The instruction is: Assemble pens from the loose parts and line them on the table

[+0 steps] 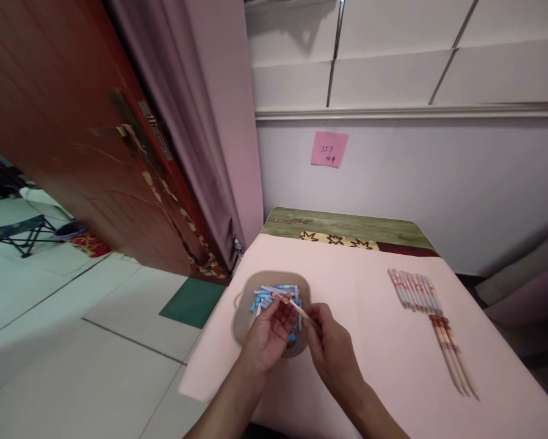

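Over a shallow beige tray (241,317), both my hands hold one thin pale pen (293,303) with an orange tip. My left hand (269,332) is cupped palm-up with its fingertips closed on the pen's orange end. My right hand (331,344) pinches the other end between thumb and fingers. Several small blue caps (267,292) lie in the tray below. A row of several similar pens (414,289) lies on the pink tablecloth (374,347) to the right, and a few more pens (452,353) lie nearer me.
A green patterned strip (342,227) shows at the table's far edge, against a white wall with a pink sticky note (329,149). A wooden door (72,140) and a mauve curtain (196,122) stand to the left, above a tiled floor with a green mat (191,302).
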Demonstrator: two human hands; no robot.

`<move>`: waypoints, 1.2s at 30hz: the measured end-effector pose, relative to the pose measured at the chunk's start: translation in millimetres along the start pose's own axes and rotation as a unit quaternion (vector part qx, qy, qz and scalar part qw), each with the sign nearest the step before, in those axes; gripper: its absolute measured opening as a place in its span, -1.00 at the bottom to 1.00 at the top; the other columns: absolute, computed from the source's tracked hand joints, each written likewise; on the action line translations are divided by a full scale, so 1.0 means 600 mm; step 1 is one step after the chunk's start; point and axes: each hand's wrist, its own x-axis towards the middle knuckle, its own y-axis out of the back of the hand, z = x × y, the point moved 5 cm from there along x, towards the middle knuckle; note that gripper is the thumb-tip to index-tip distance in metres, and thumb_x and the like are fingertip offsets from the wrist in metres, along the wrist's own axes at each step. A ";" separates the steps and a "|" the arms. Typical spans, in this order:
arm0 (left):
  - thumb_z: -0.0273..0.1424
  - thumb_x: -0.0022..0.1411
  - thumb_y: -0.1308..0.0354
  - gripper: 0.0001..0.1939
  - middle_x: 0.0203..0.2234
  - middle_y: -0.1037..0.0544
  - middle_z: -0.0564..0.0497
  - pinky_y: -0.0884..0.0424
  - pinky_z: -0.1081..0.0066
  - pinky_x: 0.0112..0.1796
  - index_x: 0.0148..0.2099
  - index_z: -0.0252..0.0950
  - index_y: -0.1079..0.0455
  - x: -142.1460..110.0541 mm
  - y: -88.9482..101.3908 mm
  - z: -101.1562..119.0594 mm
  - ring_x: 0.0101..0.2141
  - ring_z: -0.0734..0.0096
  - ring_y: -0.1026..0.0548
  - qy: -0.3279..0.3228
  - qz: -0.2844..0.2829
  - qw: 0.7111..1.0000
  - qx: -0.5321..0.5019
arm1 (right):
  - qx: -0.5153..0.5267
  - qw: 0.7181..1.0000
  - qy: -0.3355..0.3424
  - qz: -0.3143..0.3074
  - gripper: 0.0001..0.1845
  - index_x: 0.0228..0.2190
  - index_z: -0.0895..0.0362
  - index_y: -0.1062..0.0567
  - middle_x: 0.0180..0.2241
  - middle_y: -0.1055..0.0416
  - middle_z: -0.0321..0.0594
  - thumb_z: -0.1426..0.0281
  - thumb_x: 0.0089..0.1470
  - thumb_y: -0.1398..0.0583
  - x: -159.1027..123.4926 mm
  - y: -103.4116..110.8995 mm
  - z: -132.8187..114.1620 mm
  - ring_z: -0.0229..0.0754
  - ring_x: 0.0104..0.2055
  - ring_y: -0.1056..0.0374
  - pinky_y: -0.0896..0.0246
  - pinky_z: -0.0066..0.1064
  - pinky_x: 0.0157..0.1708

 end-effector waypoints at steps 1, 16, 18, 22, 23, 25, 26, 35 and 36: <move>-0.59 0.24 -0.09 -0.88 -0.47 -0.59 -0.10 -0.54 0.42 -0.36 -0.31 -0.46 -0.45 -0.001 0.000 0.000 -0.46 0.41 -0.57 -0.007 0.000 1.000 0.003 | -0.014 1.000 0.006 0.002 -0.89 -0.24 0.08 -0.33 -0.40 -0.46 -0.27 0.38 0.20 -0.04 -0.001 0.001 0.000 -0.22 -0.42 -0.40 -0.23 -0.46 -0.43; -0.58 0.14 -0.20 -0.93 -0.40 -0.59 -0.08 -0.51 0.45 -0.33 -0.29 -0.36 -0.43 -0.005 0.000 -0.002 -0.40 0.42 -0.56 -0.101 -0.037 0.991 0.079 | -0.119 0.993 0.020 0.015 -0.86 -0.24 0.07 -0.38 -0.33 -0.52 -0.26 0.42 0.17 -0.04 -0.001 0.003 0.006 -0.19 -0.37 -0.46 -0.20 -0.47 -0.42; -0.56 0.10 -0.25 -0.91 -0.42 -0.59 -0.05 -0.49 0.48 -0.35 -0.29 -0.36 -0.43 -0.008 -0.002 0.000 -0.42 0.45 -0.54 -0.123 -0.043 0.987 0.098 | -0.128 0.991 0.027 0.017 -0.85 -0.24 0.08 -0.38 -0.34 -0.52 -0.26 0.42 0.18 -0.04 -0.002 0.003 0.005 -0.19 -0.38 -0.46 -0.19 -0.47 -0.43; -0.52 -0.01 -0.34 -0.81 -0.45 -0.57 0.01 -0.47 0.50 -0.35 -0.30 -0.35 -0.43 -0.015 -0.008 0.002 -0.43 0.48 -0.53 -0.156 -0.053 0.979 0.123 | -0.155 0.987 0.041 0.023 -0.84 -0.23 0.09 -0.39 -0.34 -0.53 -0.22 0.42 0.20 -0.03 -0.001 0.003 0.000 -0.17 -0.35 -0.46 -0.18 -0.45 -0.40; -0.52 -0.03 -0.36 -0.79 -0.45 -0.57 0.02 -0.46 0.50 -0.35 -0.31 -0.35 -0.43 -0.017 -0.009 0.002 -0.43 0.47 -0.53 -0.157 -0.054 0.978 0.127 | -0.157 0.986 0.043 0.021 -0.84 -0.22 0.09 -0.39 -0.34 -0.53 -0.21 0.42 0.20 -0.03 0.000 0.003 0.000 -0.17 -0.34 -0.46 -0.18 -0.45 -0.39; -0.53 -0.07 -0.37 -0.78 -0.44 -0.58 0.01 -0.46 0.48 -0.33 -0.32 -0.35 -0.43 -0.018 -0.010 0.002 -0.43 0.46 -0.53 -0.154 -0.054 0.978 0.129 | -0.151 0.987 0.042 0.015 -0.83 -0.22 0.09 -0.39 -0.34 -0.53 -0.21 0.41 0.22 -0.02 0.001 0.002 0.000 -0.17 -0.35 -0.46 -0.17 -0.45 -0.40; -0.55 -0.08 -0.37 -0.77 -0.43 -0.58 0.00 -0.46 0.47 -0.32 -0.32 -0.35 -0.43 -0.018 -0.011 0.002 -0.42 0.45 -0.53 -0.152 -0.055 0.978 0.129 | -0.145 0.988 0.040 0.013 -0.83 -0.22 0.08 -0.40 -0.35 -0.53 -0.22 0.40 0.23 -0.02 0.001 0.002 0.001 -0.18 -0.37 -0.46 -0.17 -0.46 -0.41; -0.53 -0.09 -0.39 -0.74 -0.43 -0.56 0.03 -0.44 0.49 -0.28 -0.31 -0.35 -0.42 -0.026 -0.026 0.007 -0.40 0.48 -0.52 -0.169 -0.080 0.974 0.131 | -0.075 0.997 0.008 0.022 -0.81 -0.22 0.05 -0.41 -0.36 -0.51 -0.27 0.32 0.26 -0.02 0.002 0.012 0.012 -0.21 -0.39 -0.43 -0.18 -0.48 -0.43; -0.53 -0.10 -0.39 -0.73 -0.42 -0.56 0.03 -0.44 0.49 -0.28 -0.31 -0.35 -0.42 -0.027 -0.027 0.007 -0.39 0.48 -0.52 -0.174 -0.080 0.972 0.135 | -0.073 0.997 0.003 0.021 -0.81 -0.22 0.05 -0.41 -0.38 -0.51 -0.27 0.31 0.26 -0.01 0.002 0.013 0.013 -0.21 -0.40 -0.43 -0.18 -0.48 -0.44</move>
